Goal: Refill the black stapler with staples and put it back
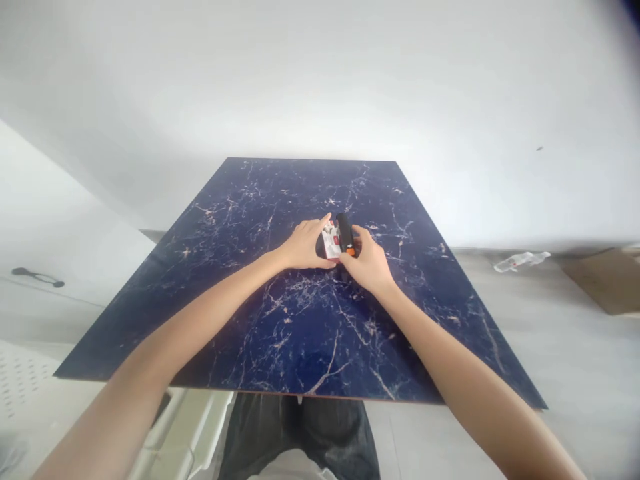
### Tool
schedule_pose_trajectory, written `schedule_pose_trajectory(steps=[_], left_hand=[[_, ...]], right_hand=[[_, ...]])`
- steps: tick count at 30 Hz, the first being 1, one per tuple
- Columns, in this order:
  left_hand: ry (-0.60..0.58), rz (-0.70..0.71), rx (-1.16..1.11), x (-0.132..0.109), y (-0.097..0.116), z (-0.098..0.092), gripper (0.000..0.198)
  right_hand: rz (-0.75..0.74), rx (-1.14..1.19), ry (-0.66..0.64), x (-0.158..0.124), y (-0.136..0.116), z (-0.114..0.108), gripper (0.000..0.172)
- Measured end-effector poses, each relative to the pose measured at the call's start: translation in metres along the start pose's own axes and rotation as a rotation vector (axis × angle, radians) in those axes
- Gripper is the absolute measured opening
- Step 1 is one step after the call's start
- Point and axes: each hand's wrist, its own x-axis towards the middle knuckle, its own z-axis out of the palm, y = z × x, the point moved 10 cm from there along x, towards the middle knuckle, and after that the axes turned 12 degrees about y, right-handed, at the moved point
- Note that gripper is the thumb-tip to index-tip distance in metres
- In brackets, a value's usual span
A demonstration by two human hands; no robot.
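Observation:
Near the middle of the blue marbled table (295, 327), a small white and red box (331, 241) sits between my two hands. My left hand (306, 244) grips its left side, thumb at the near end and fingers at the far end. Against the box's right side is a short black object with an orange part (345, 233); its exact kind is not clear. My right hand (368, 260) has its fingers curled around the right side of this black object, with the thumb at the near edge of the box.
A white wall (310, 80) stands behind the table's far edge. On the floor to the right lie a clear plastic item (521, 261) and a brown cardboard box (607, 279). A white surface with a dark handle (38, 277) is at the left.

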Motion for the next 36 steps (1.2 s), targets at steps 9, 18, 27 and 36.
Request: schedule_pose_trajectory(steps=[9, 18, 27, 36], left_hand=[[-0.022, 0.040, -0.006, 0.128, 0.089, 0.124, 0.130], [-0.042, 0.115, -0.033, 0.147, 0.112, 0.155, 0.124], [0.198, 0.191, -0.053, 0.108, 0.116, 0.096, 0.070], [0.235, 0.230, 0.021, 0.020, 0.049, 0.001, 0.045]], right_hand=[[0.323, -0.242, 0.371, 0.067, 0.123, -0.122, 0.047], [0.324, -0.325, 0.432, 0.074, 0.151, -0.149, 0.044], [-0.062, -0.369, 0.677, 0.062, 0.086, -0.149, 0.043], [-0.469, -0.117, 0.318, 0.017, -0.013, -0.049, 0.039]])
